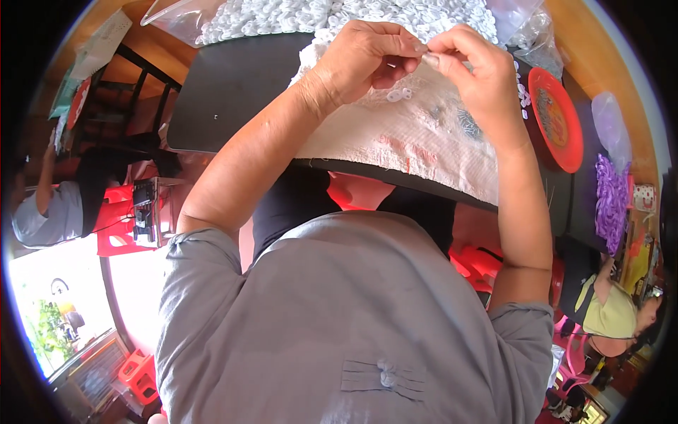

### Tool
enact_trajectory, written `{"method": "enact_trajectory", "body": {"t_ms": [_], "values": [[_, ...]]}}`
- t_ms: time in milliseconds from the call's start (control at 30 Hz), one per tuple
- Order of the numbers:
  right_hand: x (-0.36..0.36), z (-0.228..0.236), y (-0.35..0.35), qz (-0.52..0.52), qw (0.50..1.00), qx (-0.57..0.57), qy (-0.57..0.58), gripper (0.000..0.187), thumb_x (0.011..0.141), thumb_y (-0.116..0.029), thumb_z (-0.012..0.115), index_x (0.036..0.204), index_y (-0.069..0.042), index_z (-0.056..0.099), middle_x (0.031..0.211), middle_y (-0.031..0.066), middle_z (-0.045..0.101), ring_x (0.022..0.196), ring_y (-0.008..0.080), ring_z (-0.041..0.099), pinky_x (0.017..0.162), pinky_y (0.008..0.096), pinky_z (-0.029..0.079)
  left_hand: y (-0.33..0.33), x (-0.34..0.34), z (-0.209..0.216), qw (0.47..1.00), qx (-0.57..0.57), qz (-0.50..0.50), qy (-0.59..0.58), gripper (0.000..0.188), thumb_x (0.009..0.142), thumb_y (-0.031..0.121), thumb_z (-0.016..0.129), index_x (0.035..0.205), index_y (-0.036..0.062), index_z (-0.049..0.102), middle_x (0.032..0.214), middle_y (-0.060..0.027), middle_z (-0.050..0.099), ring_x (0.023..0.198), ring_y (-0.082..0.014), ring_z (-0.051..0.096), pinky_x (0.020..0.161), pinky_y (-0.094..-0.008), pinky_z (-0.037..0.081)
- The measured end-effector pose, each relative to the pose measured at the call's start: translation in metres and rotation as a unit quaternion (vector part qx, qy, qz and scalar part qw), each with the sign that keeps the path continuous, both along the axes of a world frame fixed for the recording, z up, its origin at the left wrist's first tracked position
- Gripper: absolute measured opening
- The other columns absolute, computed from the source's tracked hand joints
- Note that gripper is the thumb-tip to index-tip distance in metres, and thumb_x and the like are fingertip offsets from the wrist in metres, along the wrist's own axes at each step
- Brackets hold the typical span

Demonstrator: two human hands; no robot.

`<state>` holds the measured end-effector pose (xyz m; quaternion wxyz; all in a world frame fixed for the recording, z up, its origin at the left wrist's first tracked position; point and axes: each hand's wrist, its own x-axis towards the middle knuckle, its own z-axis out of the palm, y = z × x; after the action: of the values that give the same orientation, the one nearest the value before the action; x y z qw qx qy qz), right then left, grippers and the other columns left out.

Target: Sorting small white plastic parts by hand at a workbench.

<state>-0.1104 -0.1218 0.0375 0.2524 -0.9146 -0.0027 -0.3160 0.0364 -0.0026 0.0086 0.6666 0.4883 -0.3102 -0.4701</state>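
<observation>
Above the far part of a pale woven cloth (pixel 395 134), my left hand (pixel 367 60) and my right hand (pixel 480 74) meet fingertip to fingertip. Both are closed in a pinch. Whatever lies between the fingertips is too small and too covered to name. Just under my left hand, a few small white oval plastic pieces (pixel 399 95) rest on the cloth. Beside my right wrist is a small heap of thin grey metal pins (pixel 468 124), partly hidden by the hand. Beyond both hands spreads a large pile of similar white plastic pieces (pixel 261 18).
The dark table (pixel 233 85) bears a red plate (pixel 571 145) with metal pins at the right. Purple strands (pixel 611 205) and clear plastic bags (pixel 540 39) lie farther right. One person (pixel 53 212) is at the left, another (pixel 607 307) at the right. Red stools (pixel 139 376) stand around.
</observation>
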Motion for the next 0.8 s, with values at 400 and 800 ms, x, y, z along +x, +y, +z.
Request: {"method": "enact_trajectory", "body": {"t_ms": [400,800], "values": [[0.003,-0.02,-0.017,-0.014,0.969,0.246,-0.014,0.005,0.087,-0.001,0.064,0.092,0.0,0.063,0.083,-0.0018,0.062,0.079,0.0034,0.056,0.072,0.0178,0.045,-0.004,0.003,-0.015,0.846,-0.039,0.044,-0.53,0.018,0.09,0.019,0.062,0.091,0.0007,0.064,0.077,-0.0065,0.063,0.063,-0.0116,0.055,0.056,-0.0272,0.046],[0.0,-0.024,-0.025,-0.044,0.987,0.155,0.018,0.003,0.085,0.001,0.064,0.087,0.0,0.061,0.076,-0.0027,0.06,0.071,0.0029,0.053,0.065,0.019,0.044,-0.004,0.001,-0.03,0.802,-0.013,-0.034,-0.597,0.015,0.071,0.01,0.07,0.08,0.0023,0.062,0.084,-0.0092,0.059,0.077,-0.0267,0.06,0.069,-0.0365,0.048]]}}
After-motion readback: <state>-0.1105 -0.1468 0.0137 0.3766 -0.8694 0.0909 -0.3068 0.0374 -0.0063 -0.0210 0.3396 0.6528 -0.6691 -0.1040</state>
